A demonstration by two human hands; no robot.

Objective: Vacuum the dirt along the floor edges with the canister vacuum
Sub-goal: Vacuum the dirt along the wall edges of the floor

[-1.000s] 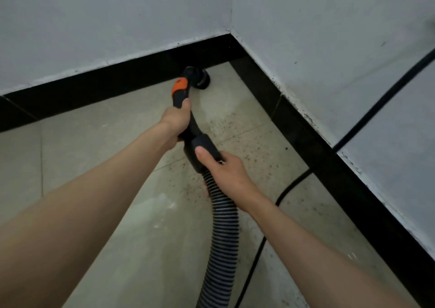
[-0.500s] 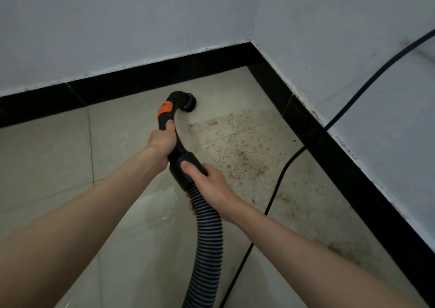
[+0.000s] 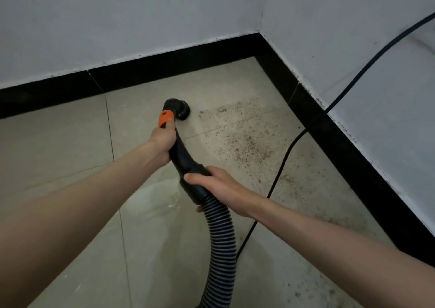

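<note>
Vacuum handle (image 3: 182, 152), black w/ orange band, held in both hands: left hand (image 3: 162, 142) wrapped round upper grip just below orange band, right hand (image 3: 222, 187) curled over cuff where ribbed hose (image 3: 221, 239) joins. Round brush nozzle (image 3: 180, 109) down on floor tile (image 3: 70, 142) just ahead of left hand, short of black skirting (image 3: 164, 67). Dirt patch (image 3: 242, 138) right of nozzle, fwd of right hand, spreading toward right-side skirting and corner. Open tile left of left hand and behind both arms. Nozzle underside hidden; hose cut off at bottom edge, canister out of view. Power cord (image 3: 284, 157) right of right hand, crossing dirt's edge, climbing right wall (image 3: 353, 36).
</note>
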